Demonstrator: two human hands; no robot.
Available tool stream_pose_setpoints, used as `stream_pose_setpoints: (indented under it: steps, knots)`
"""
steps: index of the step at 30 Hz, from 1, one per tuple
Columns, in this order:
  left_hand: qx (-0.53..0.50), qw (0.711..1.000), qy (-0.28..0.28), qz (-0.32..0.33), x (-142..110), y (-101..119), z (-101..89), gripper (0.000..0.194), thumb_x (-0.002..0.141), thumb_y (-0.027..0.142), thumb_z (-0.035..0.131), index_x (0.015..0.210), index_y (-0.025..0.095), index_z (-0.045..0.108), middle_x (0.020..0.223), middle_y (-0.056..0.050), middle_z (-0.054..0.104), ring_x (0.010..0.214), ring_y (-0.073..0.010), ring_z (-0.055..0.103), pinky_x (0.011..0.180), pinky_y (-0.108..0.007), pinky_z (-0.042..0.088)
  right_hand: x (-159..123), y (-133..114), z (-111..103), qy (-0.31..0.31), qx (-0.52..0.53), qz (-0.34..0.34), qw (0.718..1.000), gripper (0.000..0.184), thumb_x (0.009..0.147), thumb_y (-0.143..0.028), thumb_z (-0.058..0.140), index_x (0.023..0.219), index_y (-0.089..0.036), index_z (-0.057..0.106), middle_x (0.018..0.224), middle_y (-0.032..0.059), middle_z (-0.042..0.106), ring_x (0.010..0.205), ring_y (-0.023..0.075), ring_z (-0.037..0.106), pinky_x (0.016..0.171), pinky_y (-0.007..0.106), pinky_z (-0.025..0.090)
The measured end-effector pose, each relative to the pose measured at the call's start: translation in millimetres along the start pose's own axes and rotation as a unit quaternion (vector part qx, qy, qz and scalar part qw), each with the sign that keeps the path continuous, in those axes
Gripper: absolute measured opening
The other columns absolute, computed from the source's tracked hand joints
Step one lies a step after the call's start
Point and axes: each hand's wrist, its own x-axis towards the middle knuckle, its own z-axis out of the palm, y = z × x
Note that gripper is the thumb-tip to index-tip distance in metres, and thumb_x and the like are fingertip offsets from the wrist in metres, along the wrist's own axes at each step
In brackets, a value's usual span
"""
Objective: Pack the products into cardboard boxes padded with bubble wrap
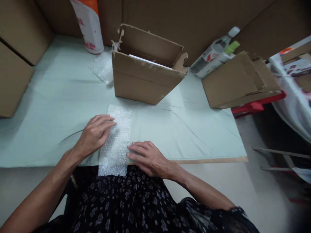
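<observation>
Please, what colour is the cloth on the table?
The cloth under the bubble wrap is pale bluish green, seen in the head view.

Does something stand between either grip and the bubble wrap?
Nothing visible: the left hand overlaps the bubble wrap at its left edge; the right hand is at the right edge. The open box stands beyond the far end.

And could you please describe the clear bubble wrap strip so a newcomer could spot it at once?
At the pale green table, find the bare left hand and right hand. The long, clear bubble wrap strip lies between them; unlike the clear plastic beside the open brown cardboard box, it overhangs the near edge.
</observation>
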Motion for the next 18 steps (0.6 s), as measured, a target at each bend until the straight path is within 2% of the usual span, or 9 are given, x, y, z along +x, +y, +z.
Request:
stream_pose_setpoints:
  steps: [3,6,8,10,12,15,16,18]
  knots:
    - [-0.025,0.999,-0.021,-0.012,-36,10,-13.1,0.039,0.094,0.011,0.048,0.122,0.025,0.07,0.122,-0.006,0.073,0.123,-0.025,0.061,0.107,-0.047,0.049,-1,0,3,-0.05,-0.066,0.006,0.997,0.049,0.097,-0.022,0.056,0.146,-0.019,0.051,0.157,0.0166,0.049,0.144,0.0315,0.044,0.107,0.049,0.044]
    - [-0.019,0.998,-0.049,-0.018,-76,15,-18.0,0.05,0.09,0.006,0.046,0.13,0.028,0.067,0.132,-0.006,0.069,0.132,-0.0267,0.056,0.111,-0.049,0.047,9,-4,19,-0.056,-0.077,-0.018,0.995,0.051,0.097,-0.029,0.058,0.147,-0.02,0.05,0.16,0.0165,0.044,0.145,0.0309,0.041,0.112,0.049,0.041]
    - [0.007,0.998,-0.068,-0.014,-97,20,-19.5,0.059,0.089,0.003,0.043,0.138,0.029,0.062,0.142,-0.007,0.063,0.142,-0.0286,0.048,0.114,-0.051,0.044,17,-5,31,-0.038,-0.068,-0.03,0.996,0.046,0.096,-0.027,0.059,0.141,-0.017,0.055,0.157,0.0174,0.049,0.143,0.0306,0.044,0.111,0.05,0.041]
    - [0.031,0.996,-0.078,-0.012,-109,27,-19.7,0.064,0.088,0.001,0.043,0.144,0.028,0.055,0.15,-0.009,0.057,0.148,-0.0301,0.041,0.116,-0.052,0.041,23,-4,41,0.006,-0.036,-0.021,0.999,0.033,0.095,-0.023,0.059,0.127,-0.018,0.064,0.146,0.0151,0.06,0.138,0.0288,0.05,0.108,0.049,0.043]
    - [0.029,0.996,-0.079,-0.008,-112,36,-16.8,0.062,0.089,0.003,0.047,0.147,0.026,0.051,0.152,-0.011,0.055,0.149,-0.0309,0.039,0.117,-0.052,0.04,27,-3,47,0.073,0.022,0.013,0.997,0.02,0.097,-0.021,0.057,0.113,-0.019,0.068,0.131,0.0107,0.071,0.128,0.0247,0.059,0.104,0.045,0.046]
    - [-0.015,0.999,-0.042,-0.016,-99,48,-5.8,0.046,0.093,0.011,0.054,0.137,0.022,0.058,0.133,-0.011,0.068,0.133,-0.0271,0.056,0.109,-0.044,0.047,31,-2,48,0.161,0.107,0.077,0.978,0.016,0.101,-0.022,0.054,0.103,-0.02,0.069,0.108,0.0061,0.078,0.107,0.019,0.069,0.096,0.038,0.049]
    - [-0.029,0.999,-0.02,-0.039,-92,50,-1.3,0.037,0.094,0.014,0.054,0.129,0.021,0.062,0.122,-0.009,0.072,0.122,-0.0247,0.062,0.103,-0.04,0.05,32,-2,47,0.173,0.123,0.093,0.973,0.016,0.102,-0.023,0.053,0.103,-0.02,0.069,0.104,0.0056,0.078,0.102,0.0185,0.071,0.094,0.037,0.05]
    - [-0.045,0.991,0.019,-0.128,-77,52,6.6,0.025,0.097,0.023,0.054,0.118,0.019,0.066,0.107,-0.007,0.075,0.102,-0.0217,0.069,0.091,-0.035,0.054,31,-1,44,0.204,0.122,0.128,0.963,0.017,0.102,-0.027,0.054,0.108,-0.02,0.068,0.105,0.007,0.077,0.1,0.02,0.071,0.091,0.038,0.052]
